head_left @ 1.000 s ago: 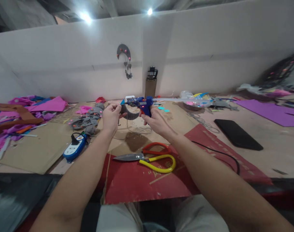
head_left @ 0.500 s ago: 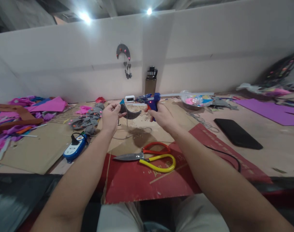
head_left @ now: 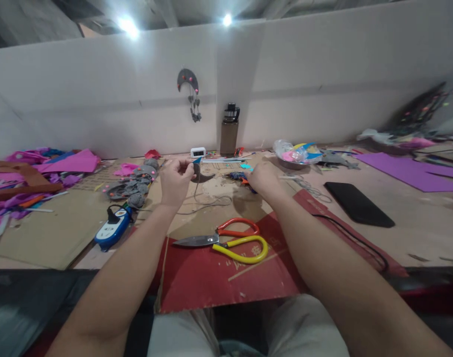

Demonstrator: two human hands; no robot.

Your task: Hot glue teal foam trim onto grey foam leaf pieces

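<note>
Pinched in the fingers of my left hand [head_left: 175, 179] is a dark grey felt crescent [head_left: 204, 177], held above the cardboard. A small blue piece [head_left: 197, 160] sticks up by the fingertips, and a thin grey cord [head_left: 211, 204] trails below. My right hand [head_left: 265, 177] is closed around a blue hot glue gun [head_left: 238, 176], low over the table, its nozzle end to the left and its handle mostly hidden by the hand. Nearer to me, scissors [head_left: 226, 241] with one red and one yellow handle lie on the red cardboard [head_left: 196, 292].
Grey felt pieces with pins [head_left: 131, 183] and a blue-white power strip [head_left: 113, 229] lie left. A dark bottle [head_left: 229, 134] and small white clock [head_left: 198, 152] stand behind. On the right are a bowl [head_left: 295, 163], black phone [head_left: 358, 203] and purple sheet [head_left: 408, 171]. A finished-looking crescent [head_left: 188, 81] hangs on the wall.
My right hand has moved the glue gun away from the crescent, lowering it to the right toward the table. My left hand still holds the crescent, shifted slightly right.
</note>
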